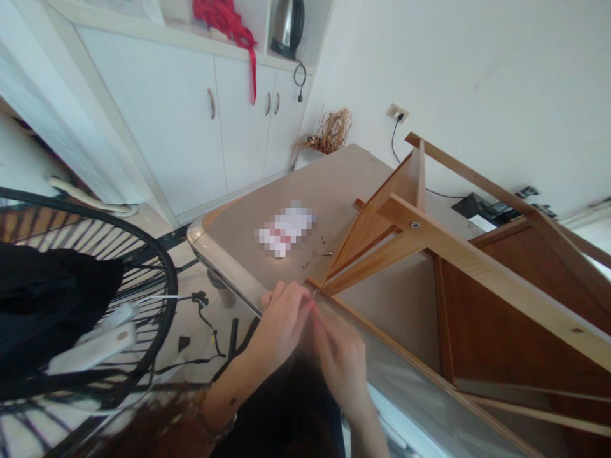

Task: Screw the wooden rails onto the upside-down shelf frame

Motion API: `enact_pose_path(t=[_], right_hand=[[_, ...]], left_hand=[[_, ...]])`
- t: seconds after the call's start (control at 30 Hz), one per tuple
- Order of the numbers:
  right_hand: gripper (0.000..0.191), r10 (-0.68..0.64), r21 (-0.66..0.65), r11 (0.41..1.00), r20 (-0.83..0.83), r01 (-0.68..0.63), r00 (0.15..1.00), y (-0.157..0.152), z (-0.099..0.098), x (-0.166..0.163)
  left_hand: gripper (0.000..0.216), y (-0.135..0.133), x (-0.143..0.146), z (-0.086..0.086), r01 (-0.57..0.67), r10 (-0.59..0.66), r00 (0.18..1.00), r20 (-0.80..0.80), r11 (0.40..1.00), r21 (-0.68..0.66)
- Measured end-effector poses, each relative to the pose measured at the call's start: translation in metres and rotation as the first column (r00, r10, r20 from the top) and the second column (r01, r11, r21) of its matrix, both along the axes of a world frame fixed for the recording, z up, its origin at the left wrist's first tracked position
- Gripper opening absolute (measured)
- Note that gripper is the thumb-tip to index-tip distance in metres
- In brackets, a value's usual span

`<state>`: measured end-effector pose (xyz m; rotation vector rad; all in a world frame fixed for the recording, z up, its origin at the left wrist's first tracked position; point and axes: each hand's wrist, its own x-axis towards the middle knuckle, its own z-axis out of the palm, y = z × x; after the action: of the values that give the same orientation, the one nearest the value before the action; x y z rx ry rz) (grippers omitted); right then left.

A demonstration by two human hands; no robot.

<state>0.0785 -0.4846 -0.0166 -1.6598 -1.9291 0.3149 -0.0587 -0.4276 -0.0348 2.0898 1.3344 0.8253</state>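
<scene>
At the table's near edge, my left hand (289,312) is closed, its fingertips pinched against a thin shiny screw (314,294) by the end of a wooden rail. My right hand (341,350) is closed just beside it, fingertips almost meeting those of the left. A reddish patch shows between the two hands; whether it is a tool or fingertips I cannot make out. The wooden shelf frame (477,273) lies on its side across the table. Several loose screws (326,254) lie beyond my hands, near a blurred white and red packet (286,229).
The table (248,216) has a rounded metal-trimmed corner. Left of it stands a black wire chair (162,254) holding dark cloth and a white power strip (95,350). Cords lie on the floor. White cabinets (157,121) line the back, with a kettle (289,25) above.
</scene>
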Motion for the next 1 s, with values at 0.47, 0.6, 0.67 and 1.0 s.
enact_pose_path(t=[0.47, 0.6, 0.67, 1.0], right_hand=[[0.035, 0.055, -0.023, 0.998, -0.072, -0.057, 0.996, -0.003, 0.003, 0.000], [0.033, 0.052, -0.015, 0.998, -0.076, -0.053, 0.996, -0.003, 0.001, -0.001], [0.032, 0.050, -0.003, 0.999, -0.070, -0.051, 0.996, -0.003, 0.001, -0.001], [0.032, 0.064, 0.005, 0.998, -0.029, -0.064, 0.998, -0.002, 0.002, -0.003]], left_hand=[[0.028, 0.036, -0.011, 0.034, -0.230, 0.275, 0.951, -0.139, 0.934, 0.272], [0.029, 0.082, 0.009, 0.058, -0.148, 0.267, 0.936, -0.231, 0.891, 0.429], [0.028, 0.100, 0.022, 0.059, -0.019, 0.153, 0.947, -0.283, 0.904, 0.427], [0.026, 0.122, 0.042, 0.029, 0.216, -0.074, 0.918, -0.390, 0.917, 0.336]])
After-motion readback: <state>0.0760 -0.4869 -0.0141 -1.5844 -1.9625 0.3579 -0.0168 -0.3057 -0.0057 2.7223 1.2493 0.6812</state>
